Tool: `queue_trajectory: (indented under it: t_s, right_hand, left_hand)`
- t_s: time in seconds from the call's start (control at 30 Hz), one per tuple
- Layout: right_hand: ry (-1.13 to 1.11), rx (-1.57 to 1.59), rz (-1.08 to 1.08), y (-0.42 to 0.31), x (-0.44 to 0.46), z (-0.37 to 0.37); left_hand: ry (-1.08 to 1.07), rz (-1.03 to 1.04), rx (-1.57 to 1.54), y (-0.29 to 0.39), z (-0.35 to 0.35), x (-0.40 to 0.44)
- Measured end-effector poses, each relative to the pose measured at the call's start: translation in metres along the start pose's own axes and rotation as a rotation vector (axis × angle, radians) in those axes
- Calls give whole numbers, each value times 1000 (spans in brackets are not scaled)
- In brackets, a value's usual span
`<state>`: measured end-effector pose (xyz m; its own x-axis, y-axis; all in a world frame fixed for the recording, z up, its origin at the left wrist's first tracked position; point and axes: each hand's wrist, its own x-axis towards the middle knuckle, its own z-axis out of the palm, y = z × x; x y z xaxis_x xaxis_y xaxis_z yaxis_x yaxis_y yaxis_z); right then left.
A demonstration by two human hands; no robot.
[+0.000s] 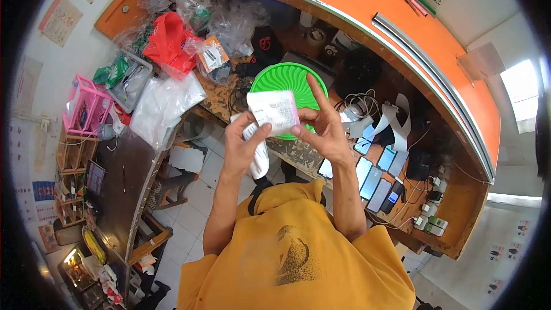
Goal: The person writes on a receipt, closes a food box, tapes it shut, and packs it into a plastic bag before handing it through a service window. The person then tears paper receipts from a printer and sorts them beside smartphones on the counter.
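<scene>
A small white packet [274, 109] with printed text and a pinkish right edge is held up in front of my chest. My left hand [244, 138] grips its lower left side, thumb on the front. On the right side, my right hand [322, 129] pinches the packet's edge between thumb and a finger, with the index finger stretched upward. Behind the packet, partly covered by it, is a round green ribbed basket [293, 76] on the bench. A white cylindrical object [259, 162] shows below the packet, close to my left hand; what supports it is unclear.
Several phones [372, 182] and cables lie on the right of the bench [298, 158]. A red bag [168, 43], clear plastic bags and an orange box [212, 53] are at the left. A pink rack [86, 106] stands far left. The orange counter [402, 14] curves behind.
</scene>
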<state>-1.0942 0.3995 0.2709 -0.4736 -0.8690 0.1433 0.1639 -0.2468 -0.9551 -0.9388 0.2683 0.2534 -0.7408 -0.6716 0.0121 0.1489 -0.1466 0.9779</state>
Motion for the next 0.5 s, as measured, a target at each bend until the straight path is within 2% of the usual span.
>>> queue_trajectory:
  t_s: [0.03,0.17,0.2,0.27,0.3,0.4,0.5]
  right_hand:
    - [-80,-172,-53,2,-1,-2]
    - [35,26,74,-3,4,5]
    - [35,16,65,-7,7,4]
    - [-119,-91,293,-30,9,-7]
    - [-117,-148,275,-28,12,-10]
    - [-92,-257,237,-25,21,-24]
    - [-59,-247,226,-30,27,-34]
  left_hand:
    - [56,-87,-163,0,2,1]
    - [-146,-368,-497,-21,-27,9]
    - [-125,-425,-595,-16,-24,11]
    - [-82,-540,-789,-5,-15,16]
    - [-71,-586,-817,-10,-19,21]
    - [135,-528,-688,-11,-28,22]
    - [137,-456,-662,-21,-43,15]
